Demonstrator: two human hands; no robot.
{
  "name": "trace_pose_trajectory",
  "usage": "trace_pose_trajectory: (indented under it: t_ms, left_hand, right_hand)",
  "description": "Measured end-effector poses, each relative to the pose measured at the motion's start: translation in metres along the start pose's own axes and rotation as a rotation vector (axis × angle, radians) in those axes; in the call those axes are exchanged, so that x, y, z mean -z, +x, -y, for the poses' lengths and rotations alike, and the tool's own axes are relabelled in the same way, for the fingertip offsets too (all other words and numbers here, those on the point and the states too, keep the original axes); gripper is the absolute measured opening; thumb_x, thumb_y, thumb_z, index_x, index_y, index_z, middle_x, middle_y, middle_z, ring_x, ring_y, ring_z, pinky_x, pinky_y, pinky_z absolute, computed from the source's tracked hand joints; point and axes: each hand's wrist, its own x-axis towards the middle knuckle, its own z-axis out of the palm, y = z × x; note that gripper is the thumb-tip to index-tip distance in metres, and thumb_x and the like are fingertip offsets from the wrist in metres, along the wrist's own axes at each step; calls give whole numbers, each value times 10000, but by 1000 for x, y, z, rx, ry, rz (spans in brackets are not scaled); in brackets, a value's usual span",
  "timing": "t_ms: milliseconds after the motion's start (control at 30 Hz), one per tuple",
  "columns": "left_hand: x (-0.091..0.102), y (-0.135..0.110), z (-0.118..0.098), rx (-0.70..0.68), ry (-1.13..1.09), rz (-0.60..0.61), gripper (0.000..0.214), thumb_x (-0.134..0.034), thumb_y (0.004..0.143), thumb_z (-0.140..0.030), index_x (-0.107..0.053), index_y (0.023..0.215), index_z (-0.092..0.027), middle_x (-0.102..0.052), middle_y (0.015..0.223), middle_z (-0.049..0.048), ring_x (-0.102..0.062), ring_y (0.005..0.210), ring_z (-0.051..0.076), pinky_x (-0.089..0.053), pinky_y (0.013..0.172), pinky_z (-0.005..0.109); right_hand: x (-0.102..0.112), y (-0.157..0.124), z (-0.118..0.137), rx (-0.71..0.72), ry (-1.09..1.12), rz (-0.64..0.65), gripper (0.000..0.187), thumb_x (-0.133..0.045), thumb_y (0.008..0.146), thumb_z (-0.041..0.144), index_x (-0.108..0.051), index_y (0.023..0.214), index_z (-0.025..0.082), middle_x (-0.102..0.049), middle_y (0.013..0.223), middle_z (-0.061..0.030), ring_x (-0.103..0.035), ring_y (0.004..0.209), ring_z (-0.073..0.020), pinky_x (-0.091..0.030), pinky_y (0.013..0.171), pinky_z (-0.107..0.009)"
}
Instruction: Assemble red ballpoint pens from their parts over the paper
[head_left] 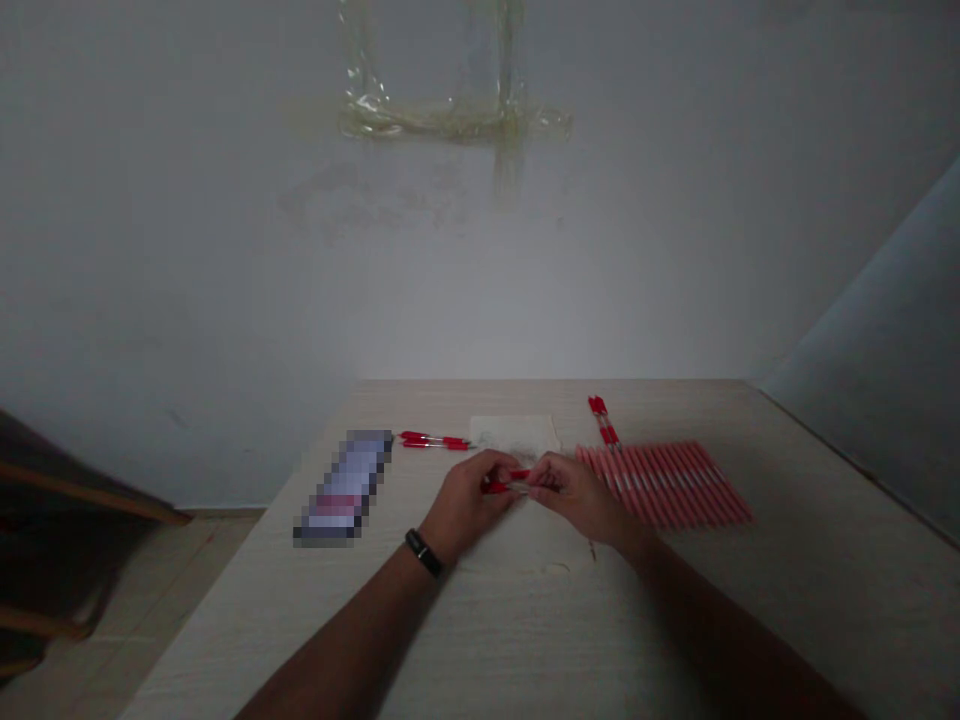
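The pale wooden table (525, 620) stood against a bare wall. Over it my left hand (465, 500) and right hand (577, 495) each pinched an end of one red pen (514, 480), held between them. A row of pens (667, 485) lay just right of my right hand. I judged the work on this pen midway; it wanted firm, level fingers.

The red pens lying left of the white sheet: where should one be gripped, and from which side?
Probably at mid-barrel, from above. The red pens lie flat on the table, long axis running left to right, so fingers pinch across the barrel from its near and far sides. The left hand is closer, though it and the right hand hold another pen.
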Motion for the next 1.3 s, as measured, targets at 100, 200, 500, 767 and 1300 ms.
trace_pose_trajectory:
  t_ms: [100, 200, 500, 767, 1300]
  left_hand:
    - [1, 0, -3, -28, -36, -35, 295, -758, 768, -230, -651, 1039, -183, -645, 879, 23, -592, 796, 166, -468, 717, 273]
    - [2, -1, -7, -114, -99, 22, 277, -679, 800, -138, -629, 1067, -192, -632, 973, 36, -592, 894, 173, -480, 784, 288]
    - [0, -1, -5, -154, -95, 23, 393, -623, 745, -32, -586, 1100, -197, -606, 1035, 48, -576, 951, 186, -475, 839, 319]
    - [-2, -2, -2, -126, -110, 50, 385, -636, 803, -86, -567, 1166, -196, -621, 1049, 57, -586, 950, 185, -475, 831, 315]
    - [-1, -2, -2, -127, -106, 42, 383, -635, 803, -82, -583, 1166, -193, -646, 934, 23, -605, 845, 151, -483, 791, 283]
  right_hand:
    - [-1, 0, 3, -8, 37, -7, 137, -692, 835, 271, -590, 879, 190, -588, 789, 18, -564, 748, -136, -435, 675, -254]
    - [-1, 0, 6, -11, 25, 0, 136, -696, 830, 267, -602, 885, 186, -594, 809, 11, -565, 759, -139, -437, 687, -261]
    - [2, 0, -1, -15, 20, 8, 137, -699, 832, 261, -603, 896, 188, -587, 804, 14, -562, 760, -139, -437, 687, -262]
    - [1, -1, -3, -19, -27, 10, 152, -717, 825, 279, -608, 884, 191, -595, 800, 14, -565, 745, -140, -440, 688, -263]
    - [0, -1, -7, -57, 84, 119, 184, -738, 800, 233, -635, 947, 191, -597, 813, 13, -565, 756, -130, -451, 703, -259]
